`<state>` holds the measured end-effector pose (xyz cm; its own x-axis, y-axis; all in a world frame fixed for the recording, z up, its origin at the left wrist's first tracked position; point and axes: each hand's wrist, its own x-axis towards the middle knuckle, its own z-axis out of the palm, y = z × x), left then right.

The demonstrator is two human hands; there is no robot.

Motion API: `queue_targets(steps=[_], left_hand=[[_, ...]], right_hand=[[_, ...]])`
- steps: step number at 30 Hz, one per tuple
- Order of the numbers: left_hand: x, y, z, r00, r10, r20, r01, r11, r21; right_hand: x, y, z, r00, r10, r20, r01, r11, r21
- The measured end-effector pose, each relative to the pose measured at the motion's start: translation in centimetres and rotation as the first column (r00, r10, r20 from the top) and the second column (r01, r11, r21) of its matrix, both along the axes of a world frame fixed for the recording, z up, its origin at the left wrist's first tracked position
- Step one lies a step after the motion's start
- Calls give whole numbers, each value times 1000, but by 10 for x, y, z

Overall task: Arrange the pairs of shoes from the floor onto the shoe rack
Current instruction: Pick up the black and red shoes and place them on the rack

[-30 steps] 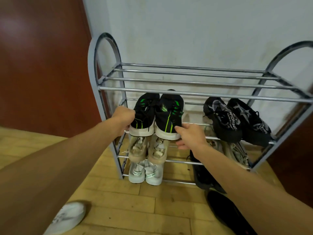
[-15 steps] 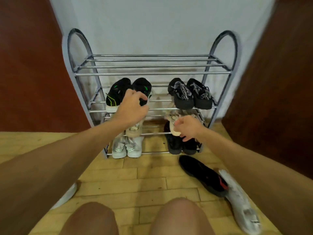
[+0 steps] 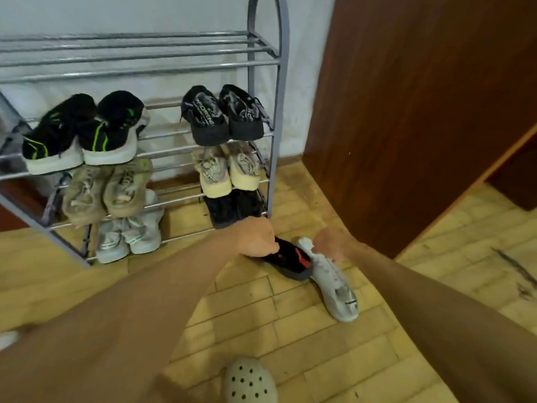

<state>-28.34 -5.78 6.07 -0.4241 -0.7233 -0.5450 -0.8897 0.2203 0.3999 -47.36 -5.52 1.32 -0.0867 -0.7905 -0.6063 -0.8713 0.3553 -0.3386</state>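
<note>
The grey metal shoe rack (image 3: 274,117) stands against the wall with several pairs on its lower shelves, among them black-and-green sneakers (image 3: 84,138) at the left. On the floor by the rack's right foot lie a black shoe with red marks (image 3: 293,261) and a white shoe (image 3: 338,289), side by side. My left hand (image 3: 255,238) is closed around the black shoe's heel end. My right hand (image 3: 331,242) grips the heel end of the white shoe. Both shoes still rest on the floor.
A dark wooden door or cabinet (image 3: 406,112) stands right of the rack. The rack's top shelf (image 3: 130,53) holds nothing. A grey perforated clog (image 3: 250,381) shows at the bottom edge. A white shoe (image 3: 7,338) lies at the far left on the wooden floor.
Both hands left the black-and-green sneakers on the rack and came down to the floor at the right. The left hand closed on the black shoe, the right on the white shoe. The view swung right.
</note>
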Motion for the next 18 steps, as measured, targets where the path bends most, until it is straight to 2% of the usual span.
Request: queue_targets(steps=[2,5,7,10,14,18], left_hand=[[3,-1,-28,999,38,10,-38,999,-31],[22,8,-69,981,194,-25,-195,975,-104],[40,18,-94,964,267,3,-265,959,-103],[61,26,-126,953,295,72,-295,956,-11],[78,17,-144,961,238,144,-251,965,82],[80,12,-146,947,298,120,-311,945,101]], right_hand=[[-11,-2,-32,1000,-20,-22,20,999,27],[-14,-10,-77,992,-121,-35,122,992,20],[-14,-17,-108,982,-187,-11,187,982,27],[-6,-25,-154,948,-315,33,316,949,-14],[13,-31,-178,883,-469,-29,466,882,-72],[13,-28,-178,878,-478,3,478,878,15]])
